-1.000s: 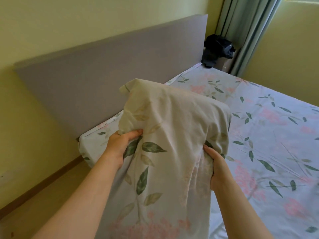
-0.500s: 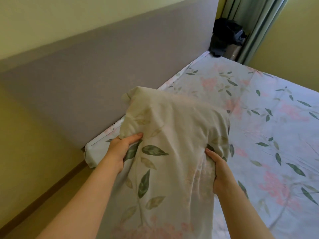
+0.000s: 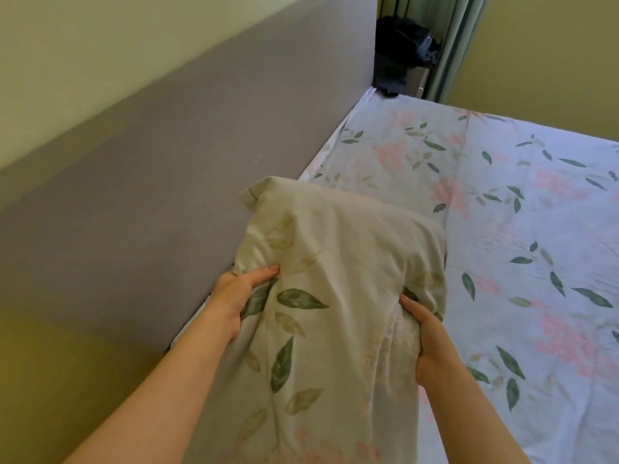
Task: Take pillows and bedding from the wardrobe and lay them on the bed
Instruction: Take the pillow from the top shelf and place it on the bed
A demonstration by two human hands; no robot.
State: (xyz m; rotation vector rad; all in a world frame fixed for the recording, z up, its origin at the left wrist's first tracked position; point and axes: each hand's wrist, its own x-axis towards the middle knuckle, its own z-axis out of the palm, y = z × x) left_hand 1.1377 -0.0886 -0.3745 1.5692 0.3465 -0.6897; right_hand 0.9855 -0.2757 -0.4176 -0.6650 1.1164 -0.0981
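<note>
grey headboard (image 3: 201,145): seen nearer and larger than a second ago, so the carry is judged almost done. left hand (image 3: 241,293): thumb pressed over the left edge of the pillow (image 3: 335,279), other fingers hidden behind it, clamped on cloth. pillow: held upright above the near corner of the bed (image 3: 502,229), not yet laid. right hand (image 3: 425,333): thumb raised, fingers curled behind the right edge. bed: floral sheet spread.

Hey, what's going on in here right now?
A person is holding a floral-cased pillow up by its sides, left hand and right hand each gripping the fabric. It hangs over the head end of the bed, next to the grey headboard, not yet laid down.
</note>
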